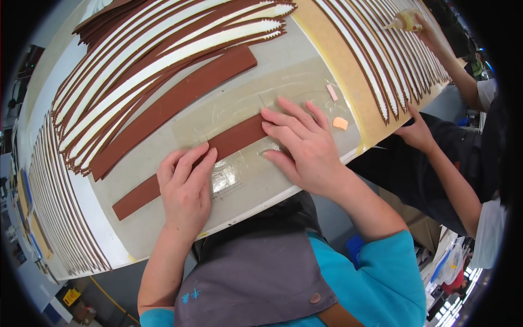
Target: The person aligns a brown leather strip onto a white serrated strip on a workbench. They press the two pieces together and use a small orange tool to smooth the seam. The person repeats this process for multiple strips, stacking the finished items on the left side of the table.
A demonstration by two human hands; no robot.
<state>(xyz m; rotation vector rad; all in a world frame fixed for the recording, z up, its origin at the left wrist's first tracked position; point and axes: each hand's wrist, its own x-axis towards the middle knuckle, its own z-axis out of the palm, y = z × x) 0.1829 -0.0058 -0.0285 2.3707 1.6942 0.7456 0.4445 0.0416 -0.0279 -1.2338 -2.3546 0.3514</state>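
Note:
A reddish-brown leather-like strip (238, 138) lies slantwise on a greyish translucent mat (294, 76). My left hand (185, 188) is closed at its middle, thumb and index fingertips together on the strip near its far edge. Over the strip's right end rests my right hand (308, 144), fingers spread and fingertips on the brown surface, thumb apart on the near side. Beyond them lies a stack of wider brown strips (174, 106). Behind that, many brown strips with white faces and zigzag ends (180, 62) are piled.
A small orange block (340, 123) and a pink piece (332, 92) lie right of my right hand. Rows of strips stand on tan board (376, 60), where a co-worker's hand (427, 32) holds a squeeze bottle (403, 22). More narrow strips (60, 201) line the left side.

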